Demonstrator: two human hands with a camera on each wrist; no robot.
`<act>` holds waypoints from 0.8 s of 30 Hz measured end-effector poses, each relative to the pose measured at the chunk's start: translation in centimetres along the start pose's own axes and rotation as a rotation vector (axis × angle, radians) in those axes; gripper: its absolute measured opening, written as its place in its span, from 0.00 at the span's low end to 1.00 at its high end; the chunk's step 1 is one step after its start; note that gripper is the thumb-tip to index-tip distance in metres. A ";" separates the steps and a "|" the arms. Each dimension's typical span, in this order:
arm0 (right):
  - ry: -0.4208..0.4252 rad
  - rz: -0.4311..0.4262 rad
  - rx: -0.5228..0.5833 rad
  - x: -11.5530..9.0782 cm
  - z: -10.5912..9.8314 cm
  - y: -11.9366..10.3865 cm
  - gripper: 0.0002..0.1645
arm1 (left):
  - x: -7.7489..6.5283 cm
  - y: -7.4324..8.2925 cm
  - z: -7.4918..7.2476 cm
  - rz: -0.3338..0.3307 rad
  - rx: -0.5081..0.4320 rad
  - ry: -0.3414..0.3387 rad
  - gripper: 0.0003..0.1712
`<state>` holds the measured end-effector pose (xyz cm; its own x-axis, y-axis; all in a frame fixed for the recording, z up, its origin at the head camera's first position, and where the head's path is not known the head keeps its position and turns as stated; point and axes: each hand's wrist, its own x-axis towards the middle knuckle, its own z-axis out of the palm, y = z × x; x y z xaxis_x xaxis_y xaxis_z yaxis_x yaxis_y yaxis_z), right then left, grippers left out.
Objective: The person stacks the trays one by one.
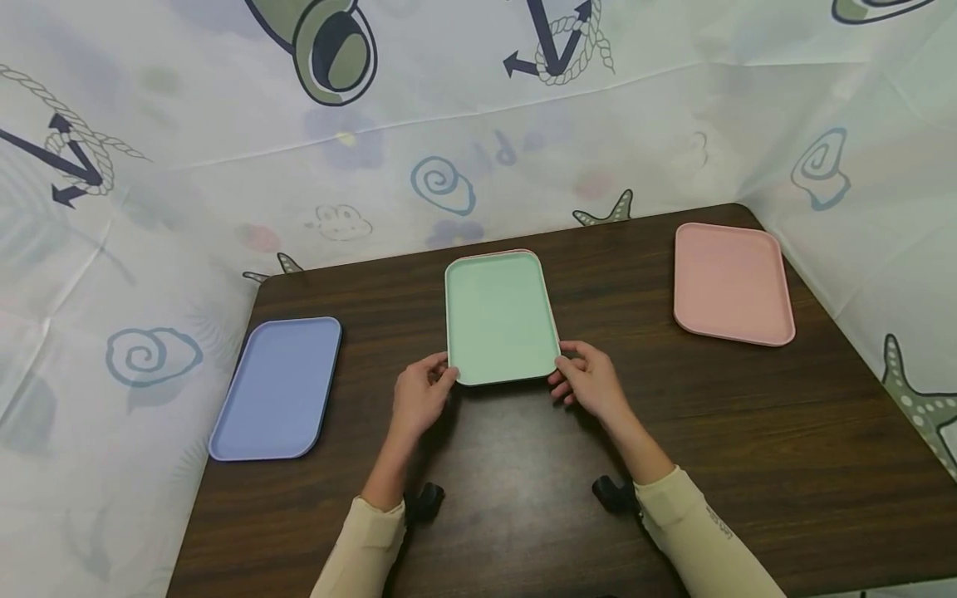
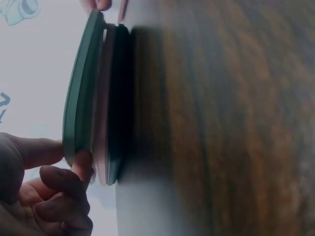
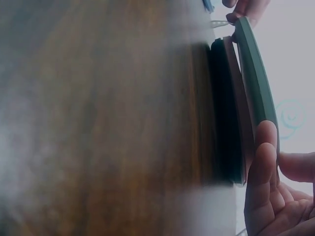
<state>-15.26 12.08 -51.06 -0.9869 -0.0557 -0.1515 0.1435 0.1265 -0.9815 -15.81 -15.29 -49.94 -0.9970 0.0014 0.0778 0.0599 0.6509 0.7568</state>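
Observation:
A light green tray (image 1: 503,317) is held between both hands in the middle of the table. My left hand (image 1: 419,397) pinches its near left corner, and my right hand (image 1: 596,384) pinches the near right one. Both wrist views show thumb and fingers on opposite faces of the rim. Beneath the green tray lies a pink tray (image 2: 102,123), mostly covered in the head view. A narrow gap shows between these two, so the green one is lifted at the held side. Under the pink tray, a dark band (image 3: 225,113) runs along the tabletop.
To the left, a blue tray (image 1: 278,389) lies on the dark wood table (image 1: 508,515). Another pink tray (image 1: 733,284) lies at the far right. A patterned white cloth (image 1: 224,183) hangs behind the table and along its sides.

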 end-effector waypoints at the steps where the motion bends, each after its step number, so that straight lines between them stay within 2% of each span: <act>1: 0.002 -0.001 -0.003 0.1 0.0 0.0 0.22 | 0.1 -0.1 0.1 0.000 0.012 0.004 0.19; 8: 0.008 -0.010 -0.006 0.6 0.1 -0.2 0.22 | 0.3 -0.2 0.6 0.015 0.064 0.035 0.19; 12: 0.017 0.002 -0.005 0.7 0.0 -0.3 0.23 | 0.6 -0.2 0.8 0.026 0.085 0.030 0.19; 24: 0.030 0.005 -0.024 1.4 -0.1 -0.5 0.23 | 1.2 -0.3 1.0 0.006 0.117 0.034 0.20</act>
<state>-16.72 11.99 -50.79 -0.9880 -0.0250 -0.1526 0.1472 0.1505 -0.9776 -17.04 -14.67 -50.73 -0.9943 -0.0189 0.1049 0.0573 0.7349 0.6757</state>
